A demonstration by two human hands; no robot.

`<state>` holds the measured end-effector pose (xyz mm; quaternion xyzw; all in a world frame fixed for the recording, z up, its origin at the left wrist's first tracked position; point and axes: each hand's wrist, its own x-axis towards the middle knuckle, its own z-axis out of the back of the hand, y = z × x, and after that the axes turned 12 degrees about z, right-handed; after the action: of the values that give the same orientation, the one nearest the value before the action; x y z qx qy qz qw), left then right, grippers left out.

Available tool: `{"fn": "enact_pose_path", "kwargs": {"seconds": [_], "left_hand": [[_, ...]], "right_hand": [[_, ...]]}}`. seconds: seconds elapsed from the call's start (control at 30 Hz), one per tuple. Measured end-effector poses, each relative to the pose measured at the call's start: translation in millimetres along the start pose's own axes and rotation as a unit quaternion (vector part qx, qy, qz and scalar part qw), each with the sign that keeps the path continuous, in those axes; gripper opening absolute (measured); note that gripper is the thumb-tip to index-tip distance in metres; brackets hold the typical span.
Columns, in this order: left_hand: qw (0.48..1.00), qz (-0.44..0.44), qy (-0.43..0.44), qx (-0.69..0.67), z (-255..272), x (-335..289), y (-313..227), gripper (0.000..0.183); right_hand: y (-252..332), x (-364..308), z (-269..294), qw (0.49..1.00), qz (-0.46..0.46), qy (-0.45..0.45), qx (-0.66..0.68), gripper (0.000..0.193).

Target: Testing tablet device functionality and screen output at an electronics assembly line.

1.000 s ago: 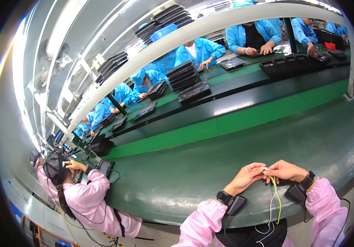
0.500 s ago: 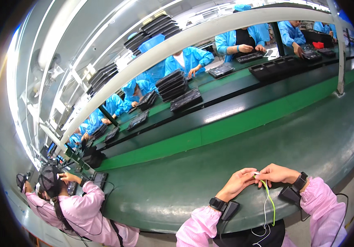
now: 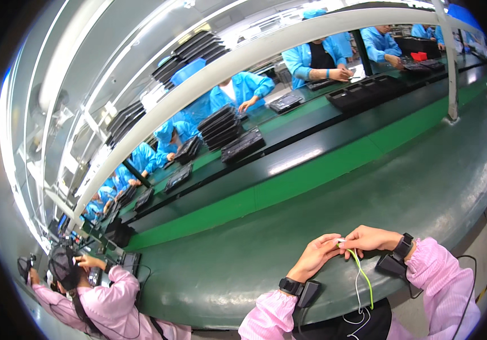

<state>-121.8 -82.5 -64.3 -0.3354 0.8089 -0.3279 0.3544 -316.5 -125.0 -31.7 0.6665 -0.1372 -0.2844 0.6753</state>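
My left hand (image 3: 315, 255) and my right hand (image 3: 369, 238) meet over the near edge of the green worktable (image 3: 215, 277). Both are closed, fingertips pinched together around the upper end of a thin cable. A bright green cable (image 3: 366, 276) hangs from between them, with a thin white cable (image 3: 358, 286) beside it, looping down towards my lap. A small white piece shows at the fingertips, but the fingers cover most of it. Each wrist wears a black strap with a dark box attached.
At the left, a person in pink (image 3: 107, 294) sits at the same table. Beyond a white rail (image 3: 254, 48), several people in blue work along a line with stacked black trays (image 3: 220, 126). A white post (image 3: 452, 73) stands on the table at the far right.
The whole view has turned slightly, so the far line sits further left. Both hands keep their pinch on the cable, with only small finger movement.
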Motion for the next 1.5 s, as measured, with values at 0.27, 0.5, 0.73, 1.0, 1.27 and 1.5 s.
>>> {"fn": "enact_pose_path", "kwargs": {"seconds": [0.27,0.5,0.73,1.0,1.27,1.5], "left_hand": [[1.0,0.007,-0.022,0.012,0.4,1.5,-0.2,0.027],[1.0,0.009,-0.019,0.006,2.3,2.5,1.7,0.028],[1.0,0.003,-0.016,0.002,3.3,2.6,2.2,0.028],[1.0,0.005,-0.007,-0.004,4.0,3.1,2.4,0.028],[0.999,0.01,-0.04,0.014,-0.3,1.3,1.5,0.027],[0.999,0.007,-0.045,0.013,-3.4,1.4,0.6,0.025]], "right_hand": [[-6.3,1.2,2.2,1.0,0.006,0.006,-0.004,0.032],[-6.9,1.7,2.2,1.0,0.02,0.009,0.005,0.032],[-4.7,1.6,1.6,1.0,0.023,0.008,-0.004,0.033],[-6.0,1.5,2.6,1.0,0.027,0.011,-0.003,0.033],[-9.0,2.0,3.0,0.999,0.035,0.007,0.002,0.034],[-10.4,0.8,3.5,0.999,0.031,0.015,0.0,0.034]]}}
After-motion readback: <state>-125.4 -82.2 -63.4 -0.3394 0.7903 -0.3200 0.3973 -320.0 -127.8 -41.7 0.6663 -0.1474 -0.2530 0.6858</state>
